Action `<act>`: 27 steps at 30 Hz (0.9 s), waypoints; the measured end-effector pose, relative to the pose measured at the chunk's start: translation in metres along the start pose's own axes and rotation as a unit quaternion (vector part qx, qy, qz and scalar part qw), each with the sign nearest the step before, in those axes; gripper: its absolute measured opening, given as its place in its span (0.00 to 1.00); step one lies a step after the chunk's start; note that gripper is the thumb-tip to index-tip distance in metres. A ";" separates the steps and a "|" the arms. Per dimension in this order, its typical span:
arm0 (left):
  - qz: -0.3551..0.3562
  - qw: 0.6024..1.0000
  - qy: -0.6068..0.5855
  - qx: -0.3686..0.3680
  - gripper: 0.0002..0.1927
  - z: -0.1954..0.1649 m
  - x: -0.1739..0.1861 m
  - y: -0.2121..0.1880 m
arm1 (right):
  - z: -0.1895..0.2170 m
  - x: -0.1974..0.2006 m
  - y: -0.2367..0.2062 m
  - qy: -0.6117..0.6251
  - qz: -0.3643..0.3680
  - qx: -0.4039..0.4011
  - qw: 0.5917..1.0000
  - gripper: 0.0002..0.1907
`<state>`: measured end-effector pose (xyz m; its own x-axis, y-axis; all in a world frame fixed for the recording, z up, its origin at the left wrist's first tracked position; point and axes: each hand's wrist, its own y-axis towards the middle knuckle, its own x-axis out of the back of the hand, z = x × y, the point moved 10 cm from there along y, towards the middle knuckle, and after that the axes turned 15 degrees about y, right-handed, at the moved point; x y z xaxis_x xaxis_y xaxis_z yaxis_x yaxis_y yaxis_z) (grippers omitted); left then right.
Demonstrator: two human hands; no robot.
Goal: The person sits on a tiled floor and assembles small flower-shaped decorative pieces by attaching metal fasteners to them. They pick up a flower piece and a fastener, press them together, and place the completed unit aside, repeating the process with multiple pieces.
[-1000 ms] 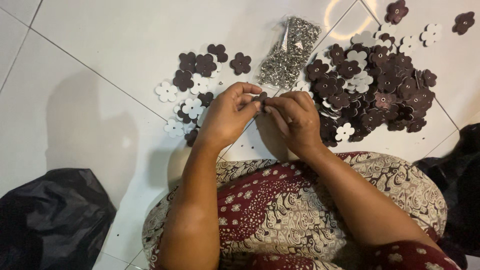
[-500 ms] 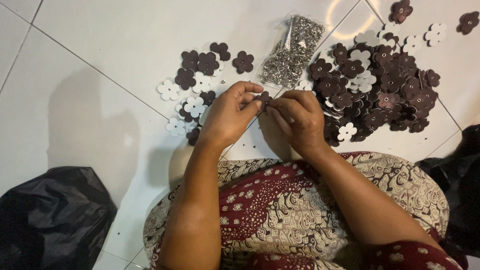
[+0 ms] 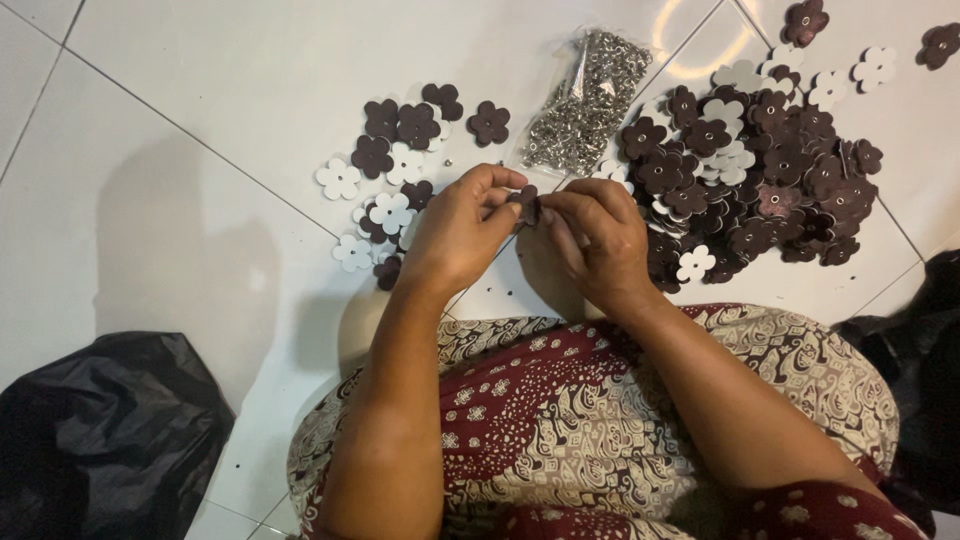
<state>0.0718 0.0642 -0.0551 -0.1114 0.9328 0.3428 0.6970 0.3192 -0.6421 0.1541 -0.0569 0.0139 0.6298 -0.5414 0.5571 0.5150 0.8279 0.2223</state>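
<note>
Head view, only one: left hand (image 3: 462, 232) and right hand (image 3: 597, 238) meet just above frame centre, fingertips pinched together on one small dark brown flower piece (image 3: 526, 203); both hands curled nearly closed, thumbs and forefingers on the piece, most of it hidden by the fingers so only a petal or two shows. Can't tell if anything else, e.g. a metal bit, sits betw. the fingertips. At 12 o'clock from the hands, a clear plastic bag of small silver metal parts (image 3: 584, 102), lying on the white tiled floor (image 3: 200, 120), parts too small to make out singly. At 2 o'clock, a big heap of brown and white flower cutouts (image 3: 760, 180), overlapping, the lower ones buried; a few strays at the top right edge, one cut off by the frame. At 10 o'clock, a smaller spread of brown and white flowers (image 3: 395, 165), some partly behind the left hand. Tiny specks on the tile near the hands, unclear what. Lap in a patterned maroon and cream cloth (image 3: 560, 420) fills 6 o'clock, cut off at bottom. Black plastic bag (image 3: 100, 430) at 8 o'clock, cropped by the left edge; another dark bag (image 3: 925, 360) at 4 o'clock, mostly out of frame.
</note>
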 end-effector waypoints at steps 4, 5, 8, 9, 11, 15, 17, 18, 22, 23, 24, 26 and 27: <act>0.000 1.000 -0.019 -0.008 0.15 -0.001 -0.001 -0.001 | 0.004 -0.001 -0.001 -0.020 0.007 0.015 1.000 0.14; -0.001 1.000 -0.021 -0.011 0.15 -0.002 -0.001 -0.001 | 0.005 -0.002 -0.001 -0.023 0.011 0.019 0.999 0.14; -0.003 0.999 -0.032 -0.018 0.15 -0.002 -0.002 -0.002 | 0.007 -0.002 -0.002 -0.034 0.018 0.028 0.999 0.15; -0.002 0.999 -0.039 -0.023 0.15 -0.002 -0.002 -0.003 | 0.007 -0.002 -0.002 -0.039 0.015 0.031 0.999 0.15; -0.002 0.999 -0.042 -0.031 0.15 -0.004 -0.002 -0.003 | 0.008 -0.002 -0.001 -0.047 0.012 0.037 0.998 0.14; -0.006 0.999 -0.011 -0.033 0.14 -0.005 0.000 -0.003 | 0.007 -0.002 0.001 -0.051 0.018 0.036 0.998 0.12; -0.004 1.000 0.000 -0.030 0.14 -0.006 0.000 -0.004 | 0.005 -0.002 0.002 -0.041 0.019 0.023 0.999 0.11; 0.000 1.000 -0.001 -0.030 0.14 -0.007 -0.001 -0.005 | 0.004 -0.001 0.002 -0.031 0.016 0.013 0.999 0.10; 0.012 1.000 -0.004 -0.024 0.12 -0.010 -0.003 -0.007 | -0.005 0.001 -0.001 0.002 -0.003 -0.041 0.999 0.10; 0.009 0.999 -0.009 -0.039 0.12 -0.014 0.000 -0.008 | -0.010 0.001 -0.002 0.039 -0.012 -0.063 0.997 0.10; 0.005 0.998 -0.014 -0.054 0.11 -0.018 0.001 -0.008 | -0.016 0.000 -0.004 0.076 -0.020 -0.085 0.993 0.11; 0.009 0.999 0.000 -0.047 0.11 -0.018 0.002 -0.009 | -0.027 -0.004 -0.009 0.128 -0.027 -0.123 0.984 0.13; 0.017 0.999 0.019 -0.024 0.11 -0.014 0.001 -0.009 | -0.032 -0.007 -0.011 0.143 -0.025 -0.140 0.979 0.14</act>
<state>0.0749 0.0596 -0.0394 -0.0605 0.9357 0.3476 0.7333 0.2780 -0.6205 0.1624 -0.0670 -0.0182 0.7163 -0.6320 0.2957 0.6633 0.7483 -0.0075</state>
